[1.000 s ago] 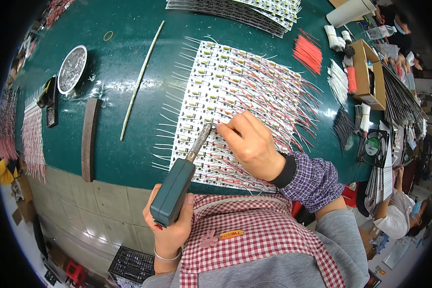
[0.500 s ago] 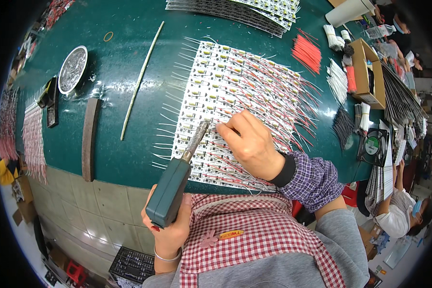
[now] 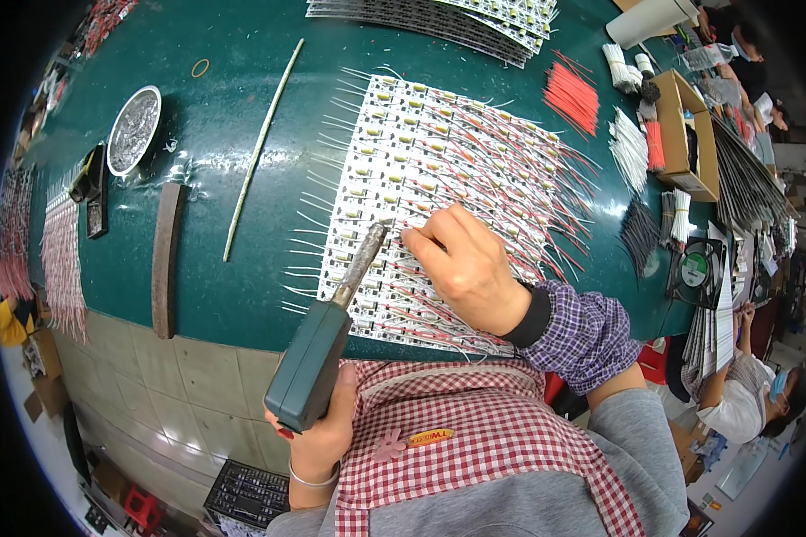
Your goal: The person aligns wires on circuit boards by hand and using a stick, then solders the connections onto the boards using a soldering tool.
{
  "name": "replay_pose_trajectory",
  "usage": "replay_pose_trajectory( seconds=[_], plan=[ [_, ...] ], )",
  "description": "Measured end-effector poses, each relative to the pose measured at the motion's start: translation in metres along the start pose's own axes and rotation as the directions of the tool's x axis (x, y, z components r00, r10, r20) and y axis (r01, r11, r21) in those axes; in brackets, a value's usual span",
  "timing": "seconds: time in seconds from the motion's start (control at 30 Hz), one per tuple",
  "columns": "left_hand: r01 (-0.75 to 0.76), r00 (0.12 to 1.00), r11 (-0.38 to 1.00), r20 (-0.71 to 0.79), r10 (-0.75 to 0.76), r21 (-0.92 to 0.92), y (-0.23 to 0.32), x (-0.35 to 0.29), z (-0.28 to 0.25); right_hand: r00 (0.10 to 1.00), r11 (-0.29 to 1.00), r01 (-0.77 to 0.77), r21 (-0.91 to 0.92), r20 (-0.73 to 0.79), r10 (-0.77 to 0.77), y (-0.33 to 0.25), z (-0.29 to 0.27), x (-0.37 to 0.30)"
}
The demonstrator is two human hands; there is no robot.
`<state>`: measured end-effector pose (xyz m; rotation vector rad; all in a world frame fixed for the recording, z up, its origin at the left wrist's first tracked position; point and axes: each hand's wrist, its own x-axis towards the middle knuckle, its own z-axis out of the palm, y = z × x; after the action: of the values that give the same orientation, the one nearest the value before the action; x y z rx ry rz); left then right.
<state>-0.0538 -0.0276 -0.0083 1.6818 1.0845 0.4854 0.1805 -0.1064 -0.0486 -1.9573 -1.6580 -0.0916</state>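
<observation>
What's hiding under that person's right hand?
The right hand is over the white board sheet, with red and white wires showing around it. What lies directly beneath the hand is covered, so I can't tell exactly what's there.

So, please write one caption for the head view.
Left hand holds a green-handled soldering iron over white circuit boards; right hand beside its tip.

Bar [image 3: 167,259] left of circuit boards [image 3: 407,183]

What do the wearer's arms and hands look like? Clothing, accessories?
Both hands ungloved. Left hand: thin silvery bracelet at the wrist. Right hand: purple-and-white checked sleeve cover, black cuff; grey sleeve higher up.
</observation>
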Motion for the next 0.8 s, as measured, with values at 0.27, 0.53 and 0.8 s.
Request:
replay_pose_trajectory(
  seconds=[0.27,0.53,0.8],
  plan=[
    [0.04,0.997,0.994,-0.057,-0.047,-0.106,-0.001,-0.007,-0.001,0.999,1.0,-0.024,0.01,-0.046,0.024,-0.001,0.002,0.0],
    [-0.009,0.997,0.995,-0.072,0.002,-0.098,0.0,-0.01,-0.003,0.994,1.0,0.0,0.027,-0.106,0.003,-0.002,0.001,0.001],
    [-0.066,0.995,0.994,-0.078,0.059,-0.086,-0.004,-0.012,-0.007,0.997,1.0,0.016,0.008,-0.072,-0.015,-0.017,-0.002,-0.01]
  ],
)
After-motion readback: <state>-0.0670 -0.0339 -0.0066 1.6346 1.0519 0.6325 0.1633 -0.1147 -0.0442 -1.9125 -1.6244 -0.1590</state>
